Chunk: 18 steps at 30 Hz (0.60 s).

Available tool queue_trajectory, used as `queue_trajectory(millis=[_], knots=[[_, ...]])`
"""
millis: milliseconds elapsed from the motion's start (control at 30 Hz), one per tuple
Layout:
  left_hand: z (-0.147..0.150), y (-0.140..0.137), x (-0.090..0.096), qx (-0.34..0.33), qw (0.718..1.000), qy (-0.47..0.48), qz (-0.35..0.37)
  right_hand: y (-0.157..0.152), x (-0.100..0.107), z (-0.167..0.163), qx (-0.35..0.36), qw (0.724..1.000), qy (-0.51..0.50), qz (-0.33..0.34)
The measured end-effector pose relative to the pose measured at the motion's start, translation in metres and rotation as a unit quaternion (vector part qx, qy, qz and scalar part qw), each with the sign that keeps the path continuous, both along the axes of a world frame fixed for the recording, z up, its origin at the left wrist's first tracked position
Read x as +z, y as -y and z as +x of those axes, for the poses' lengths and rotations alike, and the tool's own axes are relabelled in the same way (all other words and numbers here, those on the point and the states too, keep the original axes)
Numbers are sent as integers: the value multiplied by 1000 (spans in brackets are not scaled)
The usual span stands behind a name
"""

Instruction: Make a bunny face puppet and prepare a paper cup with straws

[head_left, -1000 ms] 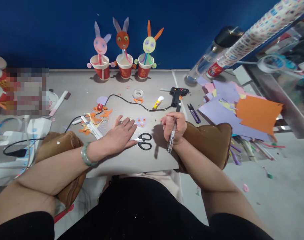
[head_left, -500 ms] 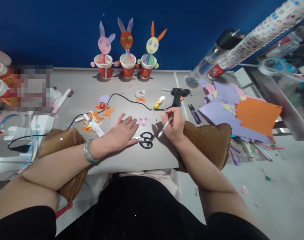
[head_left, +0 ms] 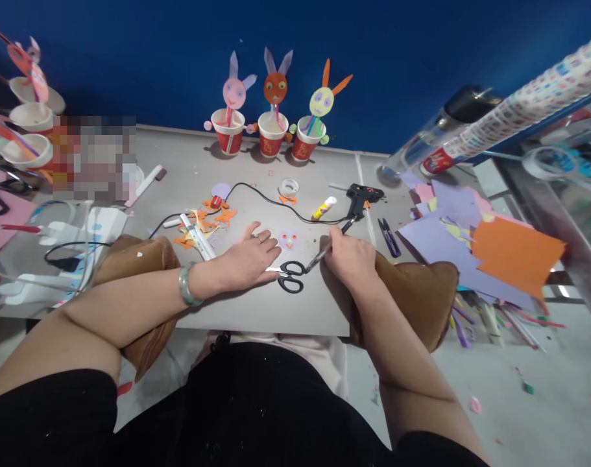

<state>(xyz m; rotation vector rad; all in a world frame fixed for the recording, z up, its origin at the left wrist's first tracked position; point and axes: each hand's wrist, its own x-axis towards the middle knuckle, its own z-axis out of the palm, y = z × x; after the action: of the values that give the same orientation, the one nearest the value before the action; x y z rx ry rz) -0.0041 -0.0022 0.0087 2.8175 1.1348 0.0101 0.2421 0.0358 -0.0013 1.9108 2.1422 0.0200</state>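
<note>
My left hand (head_left: 250,261) is open, palm down with fingers apart, its thumb beside the blades of black-handled scissors (head_left: 291,277). The small purple paper face (head_left: 289,240), with orange eyes and mouth, lies just beyond the fingertips. My right hand (head_left: 349,261) is closed around a slim dark pen (head_left: 318,256), which slants across the fingers. One end of the pen points down toward the scissor handles. A yellow and white glue stick (head_left: 323,208) rests on the table past my right hand. Beyond it lies a black glue gun (head_left: 361,199).
Three paper cups (head_left: 272,136) with rabbit figures stand at the blue wall. Orange scraps (head_left: 224,215) and a white marker (head_left: 196,236) are left of centre. Purple snips (head_left: 388,238) and coloured paper sheets (head_left: 514,250) lie right. A black cord crosses the table.
The view has swung left, so the tabletop things appear farther right. My left fingers look slightly raised. My right hand has turned, and the pen now shows on both sides of it.
</note>
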Motion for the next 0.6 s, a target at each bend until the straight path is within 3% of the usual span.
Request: queue_trajectory(millis=[267, 500, 600], knots=[[-4, -6, -10, -15, 999, 32, 29, -4, -2, 5, 55, 998, 34, 16], [7, 6, -8, -106, 988, 89, 65, -4, -8, 7, 77, 995, 36, 55], [9, 9, 6, -54, 996, 53, 43, -4, -10, 7, 79, 995, 30, 60]])
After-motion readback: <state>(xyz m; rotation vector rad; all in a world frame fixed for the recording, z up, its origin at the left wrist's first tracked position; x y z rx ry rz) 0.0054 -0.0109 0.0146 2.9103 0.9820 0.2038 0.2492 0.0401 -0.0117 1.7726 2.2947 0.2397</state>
